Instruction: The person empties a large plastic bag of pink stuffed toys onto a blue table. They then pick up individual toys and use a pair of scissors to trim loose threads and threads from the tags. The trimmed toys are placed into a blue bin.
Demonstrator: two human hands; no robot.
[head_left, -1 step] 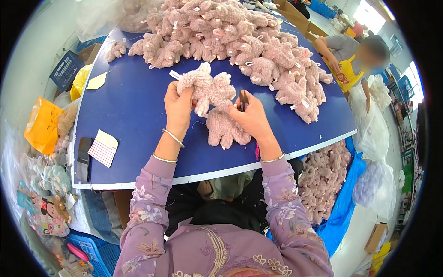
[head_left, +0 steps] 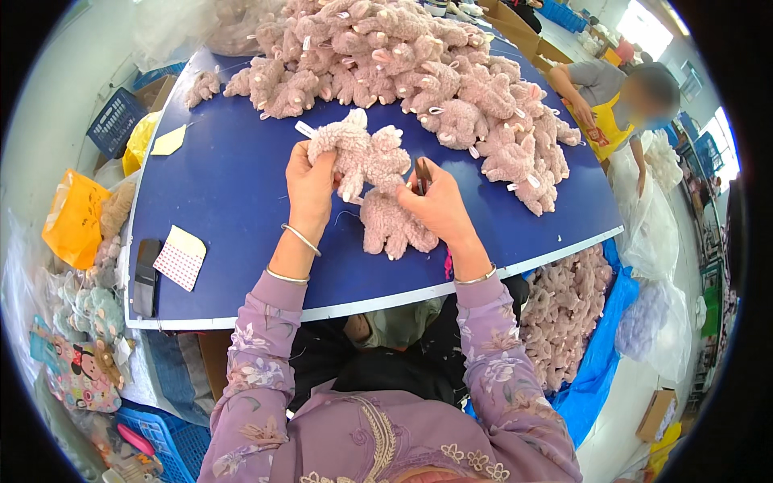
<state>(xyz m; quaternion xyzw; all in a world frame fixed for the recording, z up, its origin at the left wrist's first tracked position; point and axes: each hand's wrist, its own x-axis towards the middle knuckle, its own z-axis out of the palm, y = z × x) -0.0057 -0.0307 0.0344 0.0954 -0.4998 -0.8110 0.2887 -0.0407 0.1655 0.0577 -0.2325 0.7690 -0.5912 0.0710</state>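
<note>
The left hand (head_left: 310,183) is clamped on a fuzzy dusty-pink plush animal (head_left: 352,151) just to its right; the right hand (head_left: 443,203) grips a slim dark tool (head_left: 423,173). The plush looks light, squashy, hardly fragile: best pinched by its padded body, sparing the flat white tag (head_left: 304,130) beyond the left hand.
</note>
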